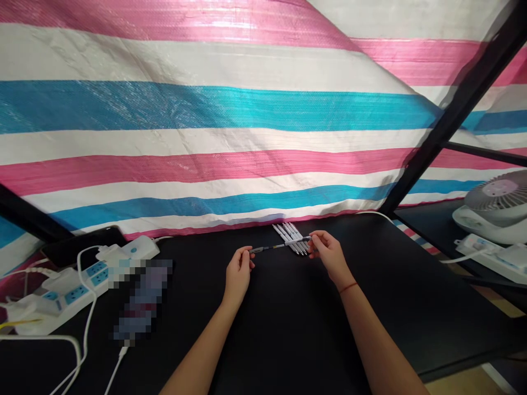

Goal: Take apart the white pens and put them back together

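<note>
Above the black table (296, 307), my two hands hold the parts of one pen between them. My left hand (239, 271) pinches a dark grey end piece (257, 250) of it. From that piece a thin rod, apparently the refill (275, 247), runs right toward the white pen barrel (295, 241). The barrel's dark right end sits in the fingertips of my right hand (327, 249), which are closed on it. Just behind and partly beneath the barrel lies a row of several white pens (290, 231), side by side and slanted. Fine detail of the pen is too small to make out.
To the left are a white power strip (78, 293) with plugs and cables, a black phone (84, 247), and a pixelated device (144, 302) on a white cable (117, 365). A striped tarp (230, 109) hangs behind. At right stand a fan (494, 203) and another power strip (494, 255).
</note>
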The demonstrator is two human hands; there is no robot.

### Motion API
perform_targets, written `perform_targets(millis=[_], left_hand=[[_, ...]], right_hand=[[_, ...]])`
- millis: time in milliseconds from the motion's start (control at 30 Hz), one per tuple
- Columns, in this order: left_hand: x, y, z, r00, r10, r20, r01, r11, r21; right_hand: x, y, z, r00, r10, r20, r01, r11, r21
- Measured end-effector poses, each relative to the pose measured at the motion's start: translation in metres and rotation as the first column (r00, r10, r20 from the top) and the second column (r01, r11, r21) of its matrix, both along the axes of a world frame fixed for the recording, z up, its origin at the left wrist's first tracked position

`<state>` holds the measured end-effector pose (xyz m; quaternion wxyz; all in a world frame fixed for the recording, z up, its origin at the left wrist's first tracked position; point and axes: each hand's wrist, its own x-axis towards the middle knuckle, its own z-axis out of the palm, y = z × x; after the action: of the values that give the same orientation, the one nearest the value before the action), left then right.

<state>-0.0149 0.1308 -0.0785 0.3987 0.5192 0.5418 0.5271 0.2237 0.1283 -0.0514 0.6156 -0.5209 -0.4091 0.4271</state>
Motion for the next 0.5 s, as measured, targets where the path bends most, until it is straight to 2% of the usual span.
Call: perform_targets(millis=[333, 500], left_hand=[[-0.0007, 0.002, -0.0016, 1.0, 0.018, 0.014, -0.018, 1.0, -0.002], [-0.001, 0.0007, -0.001, 0.999, 0.002, -0.033, -0.002, 1.0, -0.005]], right_hand=[[-0.0054, -0.0007, 0.0009, 0.999, 0.031, -0.014, -0.031, 1.0, 0.0], [-0.0058, -0.0015, 0.0013, 0.999, 0.043, -0.012, -0.043, 0.999, 0.004]])
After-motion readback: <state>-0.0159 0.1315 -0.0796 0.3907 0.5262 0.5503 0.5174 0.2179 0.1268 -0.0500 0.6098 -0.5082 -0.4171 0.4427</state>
